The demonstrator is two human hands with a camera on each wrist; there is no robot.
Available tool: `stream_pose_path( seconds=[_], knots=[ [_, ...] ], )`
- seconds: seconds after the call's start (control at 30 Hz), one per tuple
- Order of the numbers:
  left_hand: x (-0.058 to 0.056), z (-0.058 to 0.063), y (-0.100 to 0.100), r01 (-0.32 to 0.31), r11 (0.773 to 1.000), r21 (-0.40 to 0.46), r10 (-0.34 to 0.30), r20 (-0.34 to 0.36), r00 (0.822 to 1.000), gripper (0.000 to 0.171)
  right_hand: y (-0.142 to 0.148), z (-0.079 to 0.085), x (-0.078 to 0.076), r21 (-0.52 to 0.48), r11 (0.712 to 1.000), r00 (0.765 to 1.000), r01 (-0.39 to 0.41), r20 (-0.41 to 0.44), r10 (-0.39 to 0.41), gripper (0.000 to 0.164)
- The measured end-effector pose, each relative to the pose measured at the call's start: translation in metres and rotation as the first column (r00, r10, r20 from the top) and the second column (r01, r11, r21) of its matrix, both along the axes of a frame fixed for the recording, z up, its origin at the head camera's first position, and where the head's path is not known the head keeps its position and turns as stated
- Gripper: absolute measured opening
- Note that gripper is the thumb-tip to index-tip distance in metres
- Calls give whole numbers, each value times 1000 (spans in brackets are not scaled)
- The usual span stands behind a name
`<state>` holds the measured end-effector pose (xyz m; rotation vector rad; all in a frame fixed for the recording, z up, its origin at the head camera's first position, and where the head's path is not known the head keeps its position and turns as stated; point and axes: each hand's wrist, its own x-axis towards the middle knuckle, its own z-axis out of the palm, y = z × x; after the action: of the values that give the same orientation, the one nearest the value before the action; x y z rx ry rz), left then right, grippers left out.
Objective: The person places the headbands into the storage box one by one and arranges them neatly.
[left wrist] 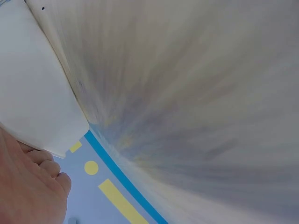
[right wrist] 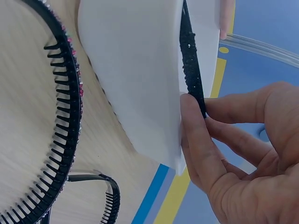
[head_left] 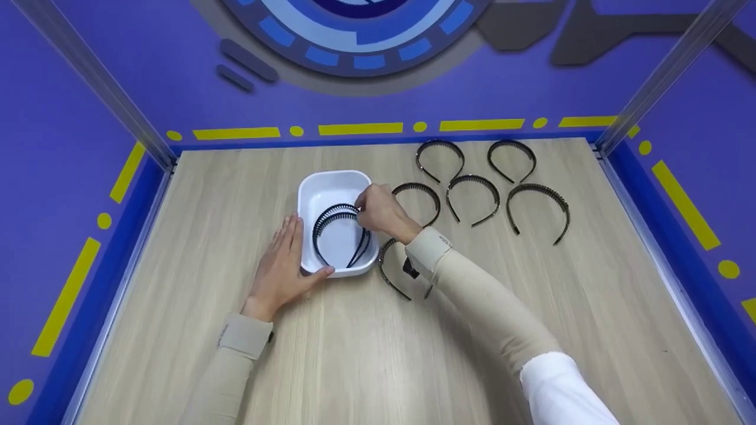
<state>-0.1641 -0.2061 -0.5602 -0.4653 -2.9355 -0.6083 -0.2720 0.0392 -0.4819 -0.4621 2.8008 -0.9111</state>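
A white plastic bin point(head_left: 304, 200) stands on the table with two black toothed headbands point(head_left: 339, 216) inside its near part. My left hand point(head_left: 280, 268) lies against the bin's left side and near corner, fingers extended and thumb at the near rim. The left wrist view shows this hand point(left wrist: 32, 182) beside the white wall. Over the bin's right rim, my right hand point(head_left: 381, 211) pinches a black headband. In the right wrist view, the headband point(right wrist: 192, 65) has a studded surface and sits between thumb and fingertips just inside the rim.
Several more black toothed headbands lie right of the bin, one point(head_left: 472, 200) mid-table, one point(head_left: 538, 189) farther right and one point(head_left: 387, 265) partly under my right forearm. Blue-purple walls point(head_left: 354, 106) with yellow marks enclose the wood-grain table point(head_left: 331, 366).
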Motion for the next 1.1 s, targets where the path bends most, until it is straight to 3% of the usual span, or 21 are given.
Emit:
stream_pose_path(
  seconds=[0.37,0.7,1.1],
  knots=[
    [-1,0,0,-6,1000,-2,7,18,1000,126,-4,-1,2,35,999,1000,6,-15,-6,33],
    [-2,1,0,-6,1000,-4,6,28,1000,126,-5,0,5,54,998,999,-17,-33,19,23],
    [-1,1,0,-6,1000,-10,7,17,1000,125,2,4,4,63,997,997,-42,-67,46,29]
  ],
)
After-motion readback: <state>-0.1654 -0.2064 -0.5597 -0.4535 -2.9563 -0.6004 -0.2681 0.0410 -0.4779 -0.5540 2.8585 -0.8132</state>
